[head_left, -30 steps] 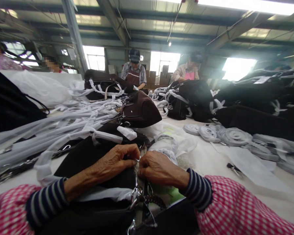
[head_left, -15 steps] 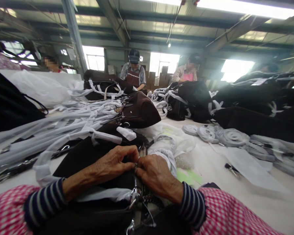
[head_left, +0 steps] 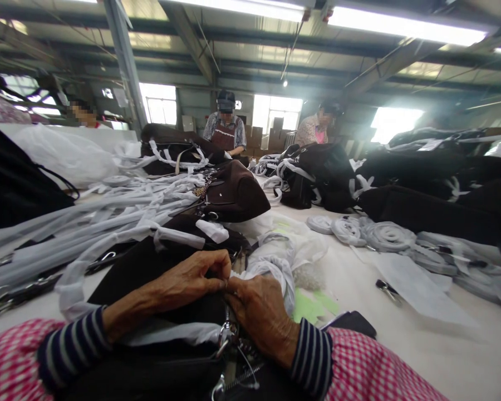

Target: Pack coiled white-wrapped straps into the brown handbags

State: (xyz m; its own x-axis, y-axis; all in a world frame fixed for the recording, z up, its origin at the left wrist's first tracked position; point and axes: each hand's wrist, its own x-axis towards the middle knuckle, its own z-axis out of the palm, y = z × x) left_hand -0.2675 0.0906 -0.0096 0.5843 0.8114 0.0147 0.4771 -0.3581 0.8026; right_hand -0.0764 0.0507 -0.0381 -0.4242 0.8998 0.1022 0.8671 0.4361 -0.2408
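Two sets of fingers, the left hand's and right hand's, pinch closed over a black bag on the white worktop, their hold too small to tell. Strip lights hang beneath the roof.

1. Left hand and right hand: fingertips are meeting in a close grip over a dark bag; anything between them is escaping view.
2. Metal ring: is lying just nearer the viewer.
3. Coiled straps: are resting on the table, at right.
4. Aproned co-worker: is facing the table, beyond.
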